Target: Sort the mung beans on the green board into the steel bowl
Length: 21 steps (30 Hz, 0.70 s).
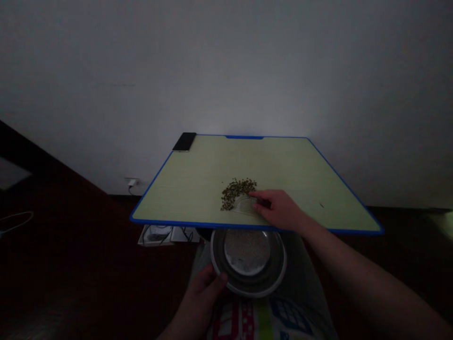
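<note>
A small pile of brownish-green grains (236,190), too small to name, lies on the pale tabletop near its front edge. My right hand (278,206) is at the pile's right side, its thumb and index finger closed on the edge of a clear curved plastic piece (245,206). This piece lies low against the table, beside the grains. Below the table edge, my left hand (205,289) grips the left rim of a metal bowl (279,278), thumb on top. Pale, grainy-looking material (247,250) shows in the bowl's bottom; the far rim is partly hidden by the table.
The blue-edged folding table (212,160) stands against a grey wall. A black phone (184,141) lies at its far left corner, and a small dark sliver (322,205) is at right. A printed bag (262,321) rests on my lap. Boxes with cables (155,234) sit underneath.
</note>
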Tool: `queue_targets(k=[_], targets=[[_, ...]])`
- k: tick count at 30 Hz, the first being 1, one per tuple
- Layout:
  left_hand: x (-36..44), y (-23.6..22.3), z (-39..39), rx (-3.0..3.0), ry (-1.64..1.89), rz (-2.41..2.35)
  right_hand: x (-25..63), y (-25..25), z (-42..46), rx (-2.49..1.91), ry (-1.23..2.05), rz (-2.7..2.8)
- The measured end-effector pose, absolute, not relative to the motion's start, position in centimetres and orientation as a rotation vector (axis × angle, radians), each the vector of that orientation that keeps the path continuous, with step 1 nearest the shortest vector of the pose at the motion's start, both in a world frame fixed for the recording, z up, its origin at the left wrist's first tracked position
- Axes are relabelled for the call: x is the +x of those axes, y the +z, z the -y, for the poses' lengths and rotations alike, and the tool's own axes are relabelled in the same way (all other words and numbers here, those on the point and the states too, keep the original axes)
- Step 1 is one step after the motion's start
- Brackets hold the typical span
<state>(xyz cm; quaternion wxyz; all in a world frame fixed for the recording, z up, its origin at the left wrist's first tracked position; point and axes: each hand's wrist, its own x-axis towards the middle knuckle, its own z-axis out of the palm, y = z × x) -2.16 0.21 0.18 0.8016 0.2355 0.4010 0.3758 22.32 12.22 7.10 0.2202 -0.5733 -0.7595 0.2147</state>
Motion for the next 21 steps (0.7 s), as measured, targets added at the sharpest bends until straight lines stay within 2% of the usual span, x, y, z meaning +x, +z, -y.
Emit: queue_targets(k=[21], targets=[[-2.83,-0.29,-0.08,0.522,0.798,-0.902,22.36,6.84,-12.21,-1.584,0.601,2.067]])
